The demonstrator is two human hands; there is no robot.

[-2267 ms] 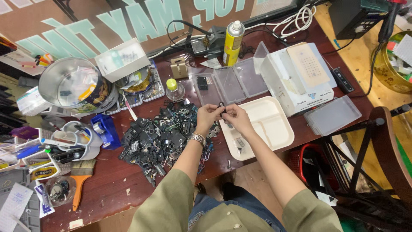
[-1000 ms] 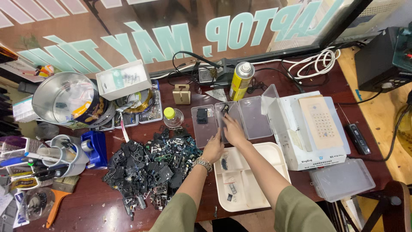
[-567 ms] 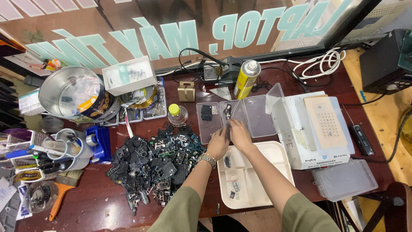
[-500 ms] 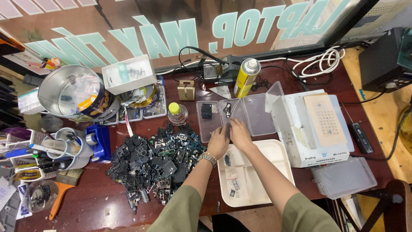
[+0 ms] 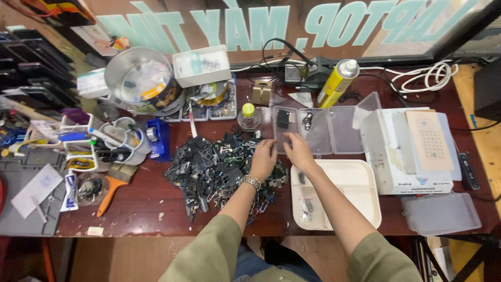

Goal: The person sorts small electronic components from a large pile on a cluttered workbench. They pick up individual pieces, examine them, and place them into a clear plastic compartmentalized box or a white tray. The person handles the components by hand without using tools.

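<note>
Dark reddish wood makes up the surface [image 5: 130, 209], crowded with tools, and the work sits at its middle: a heap of small black parts [image 5: 219, 169] to the left, a cream tray [image 5: 360, 183] with a few pieces in it to the right, and a clear divided box [image 5: 334, 133] just beyond, holding a black piece in each of two compartments. Sorting here goes best one piece at a time, lifted clear of the heap before it travels, so nothing drags loose neighbours along. The left hand [image 5: 263, 159] rests on the heap's right edge, fingers curled down among the parts; whether it has pinched one I cannot tell. The right hand [image 5: 300, 152] lies at the near rim of the clear box, fingers loosely spread, nothing visibly held. Keeping sleeves off the tray would probably save its small pieces from scattering.
</note>
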